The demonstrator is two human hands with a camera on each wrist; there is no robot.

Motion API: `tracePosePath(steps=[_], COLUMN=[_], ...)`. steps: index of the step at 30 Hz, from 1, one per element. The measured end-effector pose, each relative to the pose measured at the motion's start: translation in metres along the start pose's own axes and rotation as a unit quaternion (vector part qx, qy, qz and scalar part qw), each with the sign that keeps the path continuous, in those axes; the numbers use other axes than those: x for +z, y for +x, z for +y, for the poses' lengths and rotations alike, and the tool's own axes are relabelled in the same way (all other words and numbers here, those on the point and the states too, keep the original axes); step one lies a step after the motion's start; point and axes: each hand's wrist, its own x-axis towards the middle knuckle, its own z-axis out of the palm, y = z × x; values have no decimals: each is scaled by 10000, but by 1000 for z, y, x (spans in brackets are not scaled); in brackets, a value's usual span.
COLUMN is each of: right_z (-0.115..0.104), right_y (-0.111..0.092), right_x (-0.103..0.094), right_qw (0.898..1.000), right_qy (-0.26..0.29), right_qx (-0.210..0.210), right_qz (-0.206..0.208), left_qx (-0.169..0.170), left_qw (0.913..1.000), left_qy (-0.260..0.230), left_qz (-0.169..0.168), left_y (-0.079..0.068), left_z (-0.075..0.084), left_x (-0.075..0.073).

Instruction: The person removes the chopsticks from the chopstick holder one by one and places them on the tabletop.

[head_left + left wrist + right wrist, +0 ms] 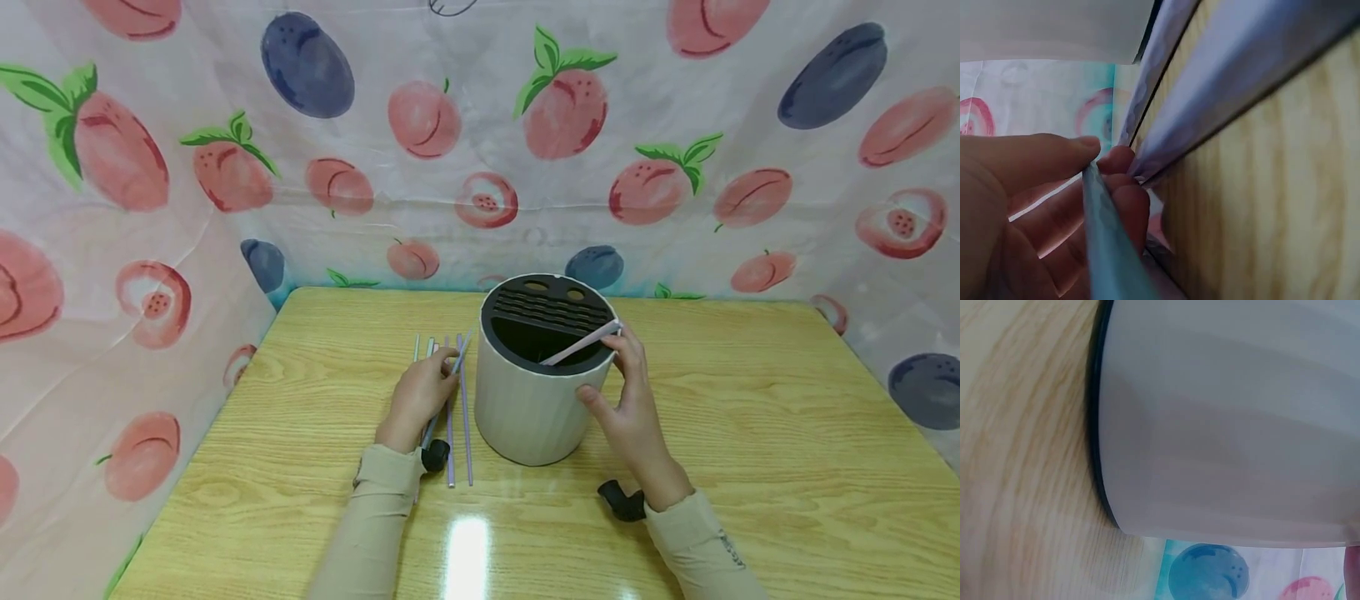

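In the head view, my left hand (423, 392) pinches a slender pale-blue stick (433, 427), which slants across several others. The left wrist view shows this blue stick (1110, 244) between thumb and fingertips, close above the table. Beside that hand lie lilac sticks (465, 417), partly covered by it. A white cylindrical utensil holder (525, 417) with a black slotted top stands upright between the hands. My right hand (630, 408) holds its right side, thumb on the front wall and fingers near the rim. A pinkish stick (581, 343) leans in the holder's large opening, its lower end hidden.
The wood-grain table (750, 433) runs out to both sides of the hands. Behind it hangs a fruit-print cloth (487, 108). A black wrist mount (622, 502) sticks out below the right hand, another (435, 456) beside the left.
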Motion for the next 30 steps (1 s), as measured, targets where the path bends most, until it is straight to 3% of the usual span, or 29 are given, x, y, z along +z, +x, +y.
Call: tracePosePath(steps=[11,16,21,30], right_z=[1,2,2,-9], right_y=[2,3,4,8], right_x=[-1,-2,-2,-4], right_qw=[10000,10000,10000,9999], right_qy=[11,34,42,74], right_qx=[45,1,-39,-71], right_qz=[-10,-9,-10,-27], left_qx=[-164,-381,-538,-703], left_qw=[9988,9963,9947,9940], left_qy=[467,746,767,665], left_qz=[62,-188,-435,-511], left_y=[1,-2,-3,-3], left_z=[0,4,7,5], left_x=[2,-4,-8,-13])
